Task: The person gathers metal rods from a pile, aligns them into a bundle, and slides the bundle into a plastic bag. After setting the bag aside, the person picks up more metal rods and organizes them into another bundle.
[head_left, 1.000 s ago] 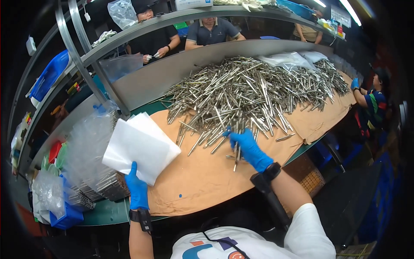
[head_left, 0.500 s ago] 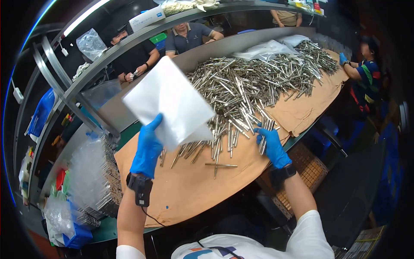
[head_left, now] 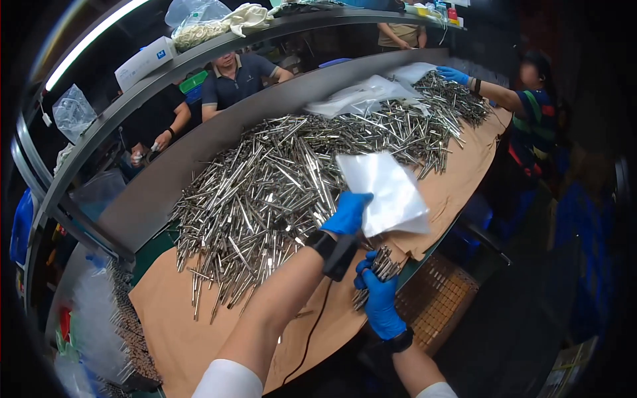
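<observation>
My left hand, in a blue glove, is closed on the edge of a translucent white plastic bag, which looks like one or more flat sheets. The bag hangs over the right side of a big heap of thin metal rods. Below it, near the front edge of the table, my right hand, also gloved in blue, grips a bundle of metal rods. The bundle stands tilted, its upper ends showing above the fingers. Brown paper lies under the heap.
More clear bags rest on the heap's far part. A metal shelf rail arches over the table, carrying a white box. At far right a co-worker's gloved hand reaches the heap. Bagged rods stand at left.
My left hand has carried the bag rightward across the heap, close to my right hand. My right hand has come nearer and left with its rods. The view has shifted to the right.
</observation>
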`<action>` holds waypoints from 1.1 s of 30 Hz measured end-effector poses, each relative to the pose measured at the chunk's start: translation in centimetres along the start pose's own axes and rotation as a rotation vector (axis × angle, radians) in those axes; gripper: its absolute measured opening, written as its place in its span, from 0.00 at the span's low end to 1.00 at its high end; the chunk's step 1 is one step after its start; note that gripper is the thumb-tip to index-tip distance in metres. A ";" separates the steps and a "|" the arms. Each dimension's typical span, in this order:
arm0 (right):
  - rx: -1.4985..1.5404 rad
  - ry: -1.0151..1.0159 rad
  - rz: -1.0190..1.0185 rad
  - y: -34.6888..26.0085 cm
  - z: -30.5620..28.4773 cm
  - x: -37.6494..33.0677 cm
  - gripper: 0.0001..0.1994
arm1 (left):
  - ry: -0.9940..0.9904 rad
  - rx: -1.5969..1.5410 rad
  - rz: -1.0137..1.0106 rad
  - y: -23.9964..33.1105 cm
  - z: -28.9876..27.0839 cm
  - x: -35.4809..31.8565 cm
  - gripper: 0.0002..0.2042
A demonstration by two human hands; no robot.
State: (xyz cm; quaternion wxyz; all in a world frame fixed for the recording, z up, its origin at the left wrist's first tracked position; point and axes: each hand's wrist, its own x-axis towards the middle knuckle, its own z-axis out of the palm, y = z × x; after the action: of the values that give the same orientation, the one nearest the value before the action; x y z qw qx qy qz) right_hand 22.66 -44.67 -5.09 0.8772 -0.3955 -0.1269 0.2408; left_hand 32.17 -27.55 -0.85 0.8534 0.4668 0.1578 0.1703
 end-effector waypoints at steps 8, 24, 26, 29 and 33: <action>-0.068 0.029 0.071 -0.3 0.0 0.7 0.14 | 0.187 0.459 -0.023 -2.7 0.0 1.0 0.17; -0.472 0.571 -0.448 -9.3 -15.7 7.1 0.15 | 0.213 1.199 0.500 -5.8 2.2 -0.5 0.45; -0.442 0.522 -0.439 -7.8 -15.9 8.8 0.14 | 0.227 1.185 0.462 -6.0 0.9 -0.5 0.43; -0.612 0.467 -0.526 -6.7 -15.2 11.1 0.12 | 0.180 1.079 0.446 -5.3 0.4 0.4 0.40; -1.016 0.400 -0.598 -7.0 -15.2 12.3 0.10 | -0.057 0.722 0.253 -5.5 -0.4 2.0 0.33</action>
State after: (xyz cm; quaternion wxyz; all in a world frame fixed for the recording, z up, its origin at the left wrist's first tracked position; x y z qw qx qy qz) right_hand 41.63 -51.85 -9.35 0.6158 -0.7482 -0.1641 -0.1846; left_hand 34.55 -29.15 -6.01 0.6104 0.7576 0.1250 0.1946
